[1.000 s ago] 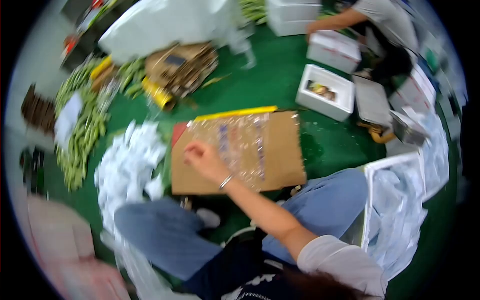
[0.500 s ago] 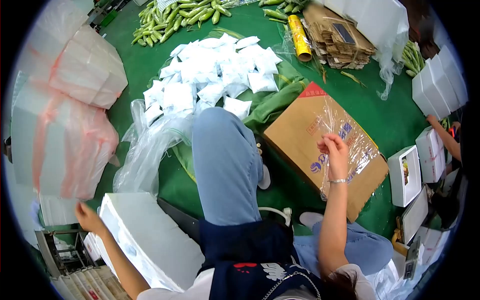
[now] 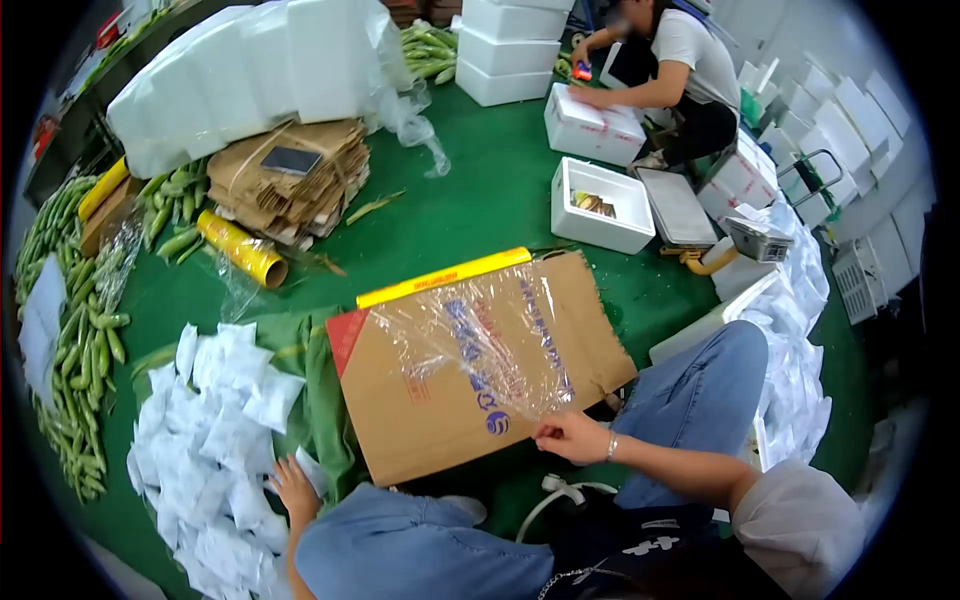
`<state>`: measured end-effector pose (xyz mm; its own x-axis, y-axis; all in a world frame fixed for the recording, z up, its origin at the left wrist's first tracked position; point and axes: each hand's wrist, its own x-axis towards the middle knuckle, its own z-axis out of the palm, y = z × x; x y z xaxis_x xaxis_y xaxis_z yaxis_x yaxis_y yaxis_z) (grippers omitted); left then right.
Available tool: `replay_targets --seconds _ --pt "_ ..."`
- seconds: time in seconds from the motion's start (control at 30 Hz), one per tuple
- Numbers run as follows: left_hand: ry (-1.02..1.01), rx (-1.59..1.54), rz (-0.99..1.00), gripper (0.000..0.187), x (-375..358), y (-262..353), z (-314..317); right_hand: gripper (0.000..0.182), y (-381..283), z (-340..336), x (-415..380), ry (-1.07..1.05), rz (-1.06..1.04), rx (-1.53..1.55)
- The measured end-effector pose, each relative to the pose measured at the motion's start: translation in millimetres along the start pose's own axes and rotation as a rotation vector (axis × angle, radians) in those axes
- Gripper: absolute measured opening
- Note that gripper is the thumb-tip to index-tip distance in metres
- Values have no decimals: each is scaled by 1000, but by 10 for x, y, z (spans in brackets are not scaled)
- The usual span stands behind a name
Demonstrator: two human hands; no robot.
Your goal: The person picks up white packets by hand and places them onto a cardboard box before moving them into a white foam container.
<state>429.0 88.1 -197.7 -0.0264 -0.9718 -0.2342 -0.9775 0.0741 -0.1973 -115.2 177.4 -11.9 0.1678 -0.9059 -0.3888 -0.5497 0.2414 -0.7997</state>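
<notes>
My right hand [image 3: 570, 437] has its fingers pinched together at the near edge of a see-through plastic film [image 3: 445, 330]. That film lies crumpled across a flat brown cardboard box [image 3: 400, 440] with blue and red print. A yellow strip [image 3: 445, 278] runs along the far edge of the cardboard. On the left, my left hand [image 3: 296, 486] reaches with fingers spread to the side of a heap of white pillow-shaped packets [image 3: 225, 425]. Its fingertips are beside one packet; nothing is held in it. Green sacking [image 3: 325, 400] shows between heap and cardboard.
Green corn ears [image 3: 85, 400] lie far left. A yellow film roll [image 3: 243, 250] is near stacked cardboard [image 3: 300, 185] with a phone [image 3: 291, 160] on top. An open foam box [image 3: 602, 235] and a scale [image 3: 680, 205] stand right. A person [image 3: 700, 70] crouches over a closed foam box [image 3: 595, 130].
The view has swung to the right. My left hand has gone from beside the foam box at left to the packet heap. My right hand has come to the cardboard's near edge.
</notes>
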Motion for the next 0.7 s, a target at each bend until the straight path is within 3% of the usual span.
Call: replay_targets --seconds 0.03,0.1,0.23,0.37,0.43,0.5,0.53,0.6,0.63,0.67,0.7 --pt "197 91 -38 105 61 -26 433 16 55 12 -26 19 26 59" --pt "-64 -117 -168 103 38 74 105 16 112 134 -29 19 54 99" --pt "-41 -372 -368 102 -127 178 -608 21 -155 164 10 -81 -5 51" --pt "331 -1132 -417 100 -47 -254 -1283 23 -302 139 115 -83 -107 76" --pt "460 -1022 -292 94 8 -276 -2081 36 -585 79 169 -82 -174 159" --pt "369 -1366 -88 86 -130 339 -3274 56 -980 57 200 -68 -285 288" --pt "279 -1375 32 82 -182 623 -3683 70 -1215 8 205 -65 -350 306" --pt "122 -1415 261 75 -216 1160 -4086 91 -1450 64 264 150 -589 207" --pt "43 -1420 319 72 -246 1494 -4206 107 -1580 -17 231 174 -587 142" --pt "-126 -1459 418 73 -291 1813 -4322 113 -1654 -154 205 152 -596 65" --pt "-207 -1496 475 75 -364 2113 -4345 113 -1698 -296 154 86 -635 188"
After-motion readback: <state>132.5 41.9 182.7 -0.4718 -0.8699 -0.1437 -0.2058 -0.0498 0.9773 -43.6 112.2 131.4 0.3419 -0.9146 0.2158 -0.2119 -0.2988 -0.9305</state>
